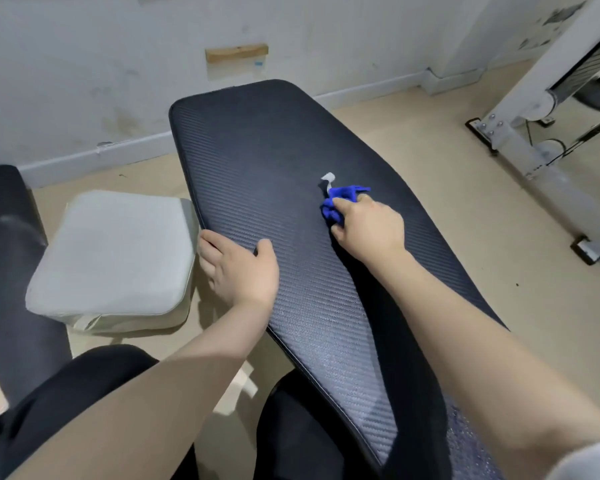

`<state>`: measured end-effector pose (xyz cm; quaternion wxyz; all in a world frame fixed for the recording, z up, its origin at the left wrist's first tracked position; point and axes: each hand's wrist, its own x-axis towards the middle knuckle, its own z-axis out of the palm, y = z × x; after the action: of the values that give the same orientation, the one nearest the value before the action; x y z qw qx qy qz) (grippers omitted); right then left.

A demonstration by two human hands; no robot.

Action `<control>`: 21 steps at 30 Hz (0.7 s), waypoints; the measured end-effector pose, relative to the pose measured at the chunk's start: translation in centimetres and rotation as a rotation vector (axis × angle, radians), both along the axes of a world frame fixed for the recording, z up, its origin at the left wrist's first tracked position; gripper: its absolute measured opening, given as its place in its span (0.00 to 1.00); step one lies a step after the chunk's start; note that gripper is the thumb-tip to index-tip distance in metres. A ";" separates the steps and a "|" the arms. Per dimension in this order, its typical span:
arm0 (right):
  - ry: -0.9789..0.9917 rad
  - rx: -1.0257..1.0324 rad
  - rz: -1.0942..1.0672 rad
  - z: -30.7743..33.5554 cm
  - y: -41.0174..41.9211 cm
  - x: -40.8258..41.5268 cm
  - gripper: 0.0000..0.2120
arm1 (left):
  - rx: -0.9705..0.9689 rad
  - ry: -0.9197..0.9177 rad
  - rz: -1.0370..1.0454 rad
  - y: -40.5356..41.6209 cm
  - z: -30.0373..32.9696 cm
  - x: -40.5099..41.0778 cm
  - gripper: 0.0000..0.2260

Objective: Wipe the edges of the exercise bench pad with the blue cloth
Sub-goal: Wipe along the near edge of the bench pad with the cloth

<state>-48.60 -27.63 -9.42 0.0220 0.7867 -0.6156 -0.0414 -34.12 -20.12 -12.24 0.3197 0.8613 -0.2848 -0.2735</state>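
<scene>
The long black textured bench pad (257, 157) runs from the near right to the far wall. My right hand (369, 226) presses a bunched blue cloth (340, 202) with a small grey tag onto the pad's top, right of its middle. My left hand (239, 268) grips the pad's left edge, fingers wrapped over the side and thumb on top.
A pale grey cushioned stool (111, 258) stands just left of the pad. A dark padded seat (11, 271) is at the far left. A white machine frame (541, 133) stands on the beige floor at the right. My legs in black are below.
</scene>
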 end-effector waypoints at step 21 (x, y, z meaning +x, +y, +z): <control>-0.083 0.085 0.136 0.4 7.2 -2.0 0.17 | -0.193 -0.476 -0.697 2.2 0.4 0.1 0.25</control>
<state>-50.57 -20.42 -9.06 -0.0339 0.8279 -0.5588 -0.0332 -34.01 -17.88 -11.89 0.2126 0.7190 -0.6486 -0.1309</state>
